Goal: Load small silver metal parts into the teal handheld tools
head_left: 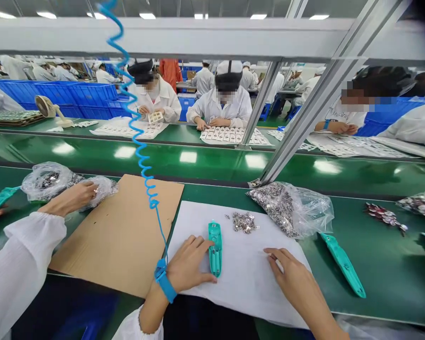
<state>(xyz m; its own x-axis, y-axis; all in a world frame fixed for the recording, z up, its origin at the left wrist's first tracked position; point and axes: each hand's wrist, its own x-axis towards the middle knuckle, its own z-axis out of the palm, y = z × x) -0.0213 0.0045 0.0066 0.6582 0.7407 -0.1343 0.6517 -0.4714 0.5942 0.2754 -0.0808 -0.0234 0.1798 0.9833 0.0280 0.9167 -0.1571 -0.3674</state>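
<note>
Teal plastic tool (215, 250), on white paper (241, 288), touching left hand (188, 263)

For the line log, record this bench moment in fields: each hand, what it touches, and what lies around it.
Left hand: touching a teal plastic tool, on a white paper sheet
Left wrist: blue strap with coiled blue cord
Right hand: on the paper, nothing clearly held
Nearby: small metal pieces; clear plastic bag of silvery pieces; second teal tool
Co-worker: hand at a plastic bag

Ceiling lights (147, 16) shine above blue crates (74, 94) and green workbenches (127, 158).
</note>
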